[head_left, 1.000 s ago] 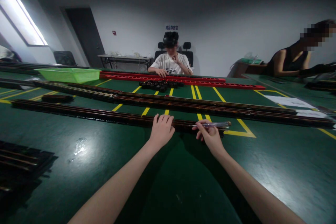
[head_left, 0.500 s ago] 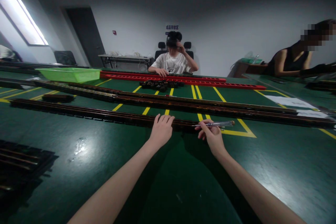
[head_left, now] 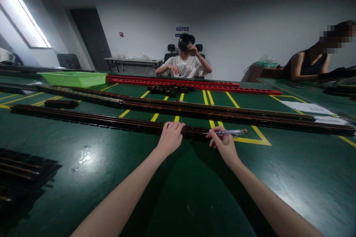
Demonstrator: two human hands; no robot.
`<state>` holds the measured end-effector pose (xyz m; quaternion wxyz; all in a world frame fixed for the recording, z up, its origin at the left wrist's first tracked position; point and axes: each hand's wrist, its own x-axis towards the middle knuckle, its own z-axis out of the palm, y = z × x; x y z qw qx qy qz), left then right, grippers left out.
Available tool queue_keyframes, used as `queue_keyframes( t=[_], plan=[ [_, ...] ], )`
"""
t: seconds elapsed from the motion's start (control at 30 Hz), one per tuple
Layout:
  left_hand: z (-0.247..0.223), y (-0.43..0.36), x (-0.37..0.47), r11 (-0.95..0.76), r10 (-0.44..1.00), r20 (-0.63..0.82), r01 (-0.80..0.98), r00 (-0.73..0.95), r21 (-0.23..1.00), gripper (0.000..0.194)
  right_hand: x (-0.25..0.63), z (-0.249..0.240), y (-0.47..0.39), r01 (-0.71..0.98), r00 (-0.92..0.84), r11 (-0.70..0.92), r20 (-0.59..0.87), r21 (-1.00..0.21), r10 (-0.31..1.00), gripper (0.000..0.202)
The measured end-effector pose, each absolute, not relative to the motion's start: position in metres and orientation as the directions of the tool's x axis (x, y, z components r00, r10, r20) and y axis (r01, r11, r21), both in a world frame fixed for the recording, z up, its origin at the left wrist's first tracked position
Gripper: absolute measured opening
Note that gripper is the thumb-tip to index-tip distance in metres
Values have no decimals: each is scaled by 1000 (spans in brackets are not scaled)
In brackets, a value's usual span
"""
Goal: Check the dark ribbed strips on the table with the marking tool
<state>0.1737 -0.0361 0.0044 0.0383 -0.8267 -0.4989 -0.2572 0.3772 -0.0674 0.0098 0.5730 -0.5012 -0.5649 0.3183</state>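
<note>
"Across the tabletop (head_left: pixel 111 148), the co-worker's hand (head_left: pixel 174 69) has come up off the red strips (head_left: pixel 194 85), where it lay half a second ago. What else shifts in the head view?"

"Very little; the near black strip (head_left: pixel 116 122) stays put."

"What does the left hand (head_left: pixel 171 139) do?"

"It lies palm down over that strip, fingers side by side; I can't tell whether they grip or only rest."

"And the right hand (head_left: pixel 222 140)?"

"That one is closed narrow around a clear-handled screwdriver (head_left: pixel 236 132). The handle points off to the right, and the thin shaft reaches left, over toward the strip. Whether the tip touches is too small to tell."

"Where does the strip lie?"

"Slantwise on the tabletop, running from the left as far as the right hand. A longer black bundle (head_left: pixel 222 113) lies beyond it, then a heap of small dark pieces (head_left: pixel 169 89), with a green basket (head_left: pixel 80 79) off to the left of them"
</note>
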Motion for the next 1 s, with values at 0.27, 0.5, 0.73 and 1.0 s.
queue_keyframes(
  t=[0.27,0.5,0.73,1.0],
  plan=[
    [4,-36,173,-499,810,456,842,368,206,42,379,13,-69,179,227,257,294,-950,929,40],
    [4,-36,173,-501,810,453,840,372,207,41,381,13,-68,156,230,252,284,-955,931,39],
    [5,-36,173,-494,816,448,844,366,209,39,382,12,-65,138,202,245,270,-960,941,42],
    [6,-37,175,-483,814,448,859,369,171,42,383,6,-62,126,228,252,275,-960,934,40]
  ],
)
